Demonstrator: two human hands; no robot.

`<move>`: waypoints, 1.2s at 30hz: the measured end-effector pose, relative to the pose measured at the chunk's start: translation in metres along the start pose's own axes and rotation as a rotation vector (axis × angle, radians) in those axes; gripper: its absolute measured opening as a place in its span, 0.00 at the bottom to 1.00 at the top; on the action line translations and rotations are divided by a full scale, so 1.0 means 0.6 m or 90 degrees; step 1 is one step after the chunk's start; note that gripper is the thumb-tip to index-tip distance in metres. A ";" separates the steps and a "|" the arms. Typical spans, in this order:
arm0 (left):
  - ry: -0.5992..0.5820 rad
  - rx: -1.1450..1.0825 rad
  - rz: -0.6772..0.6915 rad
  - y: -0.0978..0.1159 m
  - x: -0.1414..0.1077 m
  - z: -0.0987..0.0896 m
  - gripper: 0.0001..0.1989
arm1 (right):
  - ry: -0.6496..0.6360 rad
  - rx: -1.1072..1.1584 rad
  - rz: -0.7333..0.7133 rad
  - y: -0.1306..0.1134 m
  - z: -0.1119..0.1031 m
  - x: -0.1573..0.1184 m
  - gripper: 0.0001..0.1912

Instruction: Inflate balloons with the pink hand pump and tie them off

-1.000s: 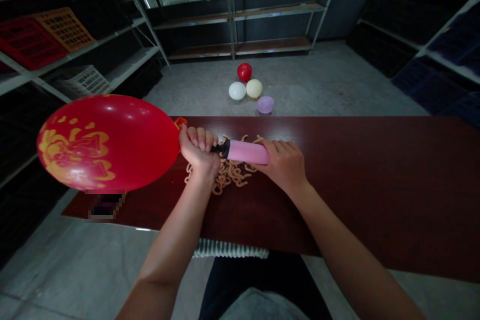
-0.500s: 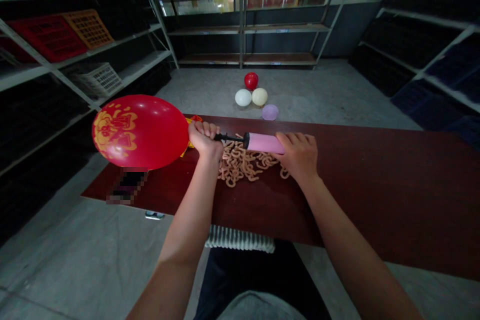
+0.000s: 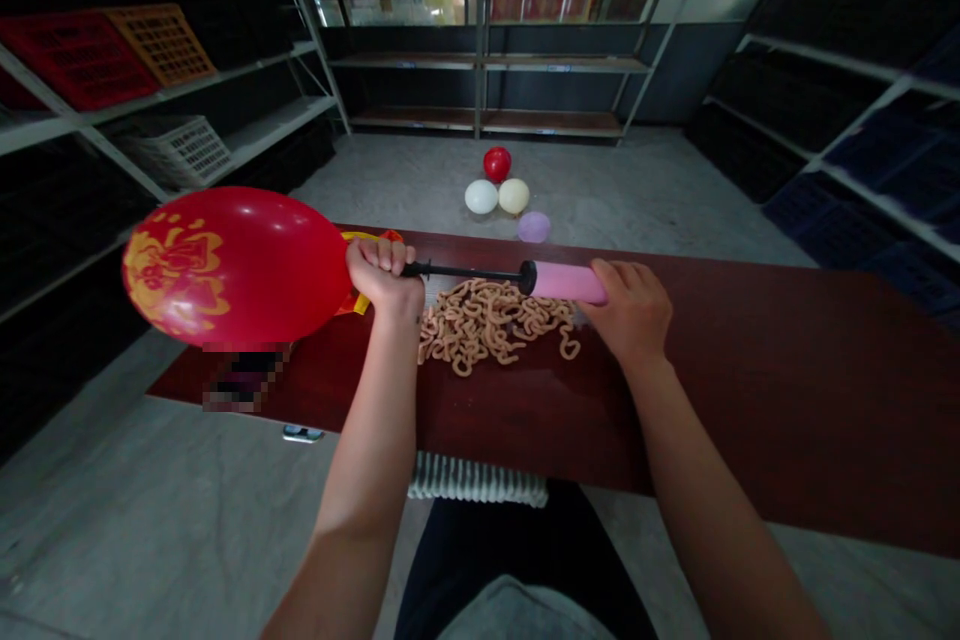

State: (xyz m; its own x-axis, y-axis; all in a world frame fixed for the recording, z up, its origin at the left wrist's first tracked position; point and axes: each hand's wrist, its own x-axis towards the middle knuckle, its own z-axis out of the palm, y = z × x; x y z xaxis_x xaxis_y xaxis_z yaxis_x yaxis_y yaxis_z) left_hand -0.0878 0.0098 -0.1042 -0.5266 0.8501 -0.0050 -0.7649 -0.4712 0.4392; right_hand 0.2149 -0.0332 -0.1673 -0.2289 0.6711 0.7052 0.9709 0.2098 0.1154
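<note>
A large inflated red balloon [image 3: 247,265] with a yellow printed figure extends leftward from my left hand [image 3: 386,275]. That hand is closed around the balloon's neck and the black end of a hand balloon pump. The pump's dark rod [image 3: 476,273] shows between my hands, and its pink barrel [image 3: 562,282] is gripped at the right end by my right hand [image 3: 634,315]. Just below the pump lies a heap of tan, curled, uninflated-looking pieces [image 3: 487,325] on the dark red table [image 3: 750,370]. Yellow and red flat pieces [image 3: 364,302] sit partly hidden behind my left hand.
Beyond the table, a small red balloon [image 3: 496,164], a white one [image 3: 481,197], a cream one [image 3: 514,196] and a purple one [image 3: 534,227] rest on the floor. A blurred-out phone-like object [image 3: 244,380] lies at the table's left. Metal shelves [image 3: 480,65] surround the area.
My hands have moved apart, drawing more of the pump's rod out of the barrel. The red balloon has shifted left with my left hand, and the pink barrel right.
</note>
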 end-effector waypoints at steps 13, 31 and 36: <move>-0.087 0.071 -0.042 -0.038 -0.073 0.038 0.27 | -0.141 0.103 0.009 -0.072 -0.026 0.006 0.22; -0.048 0.080 -0.062 -0.048 -0.064 0.028 0.26 | -0.066 0.069 0.028 -0.106 -0.016 0.014 0.16; -0.006 0.049 -0.042 -0.041 -0.042 0.020 0.23 | -0.067 0.015 0.033 -0.084 -0.007 0.016 0.16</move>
State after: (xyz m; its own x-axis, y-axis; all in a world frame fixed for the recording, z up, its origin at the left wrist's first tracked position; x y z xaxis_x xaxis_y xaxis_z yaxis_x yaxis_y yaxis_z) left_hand -0.0513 0.0026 -0.1040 -0.4713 0.8815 -0.0276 -0.7674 -0.3945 0.5055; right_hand 0.1642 -0.0403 -0.1638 -0.1856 0.7526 0.6318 0.9800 0.1888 0.0630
